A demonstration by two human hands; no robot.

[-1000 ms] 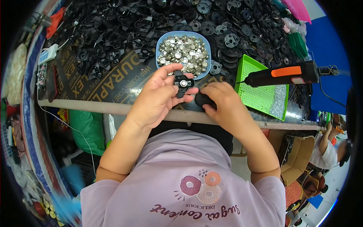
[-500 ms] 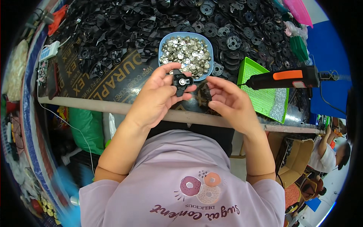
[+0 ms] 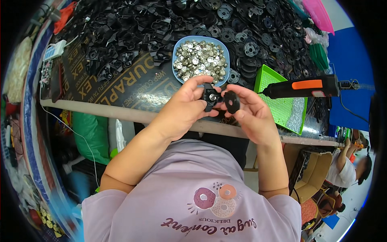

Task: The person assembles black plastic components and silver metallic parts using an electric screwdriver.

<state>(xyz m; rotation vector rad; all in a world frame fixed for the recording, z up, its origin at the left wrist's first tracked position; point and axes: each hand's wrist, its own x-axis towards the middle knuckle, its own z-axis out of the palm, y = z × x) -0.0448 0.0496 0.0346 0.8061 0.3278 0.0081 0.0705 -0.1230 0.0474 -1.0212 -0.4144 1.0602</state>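
Note:
My left hand grips a black plastic housing with a small silver metal piece at its centre. Close beside it, my right hand pinches a round black disc with a hole in the middle, its flat side tilted toward me. The two parts are nearly together; whether they touch, I cannot tell. Just beyond my hands stands a blue bowl of small round silver metal pieces.
Black plastic housings heap at the far left, black discs at the far right. A black and orange electric screwdriver hangs over a green tray holding small silver screws. Another person sits at far right.
Both hands have come closer together, the left shifting right with the housing. The disc in my right hand has turned, so its round face now shows.

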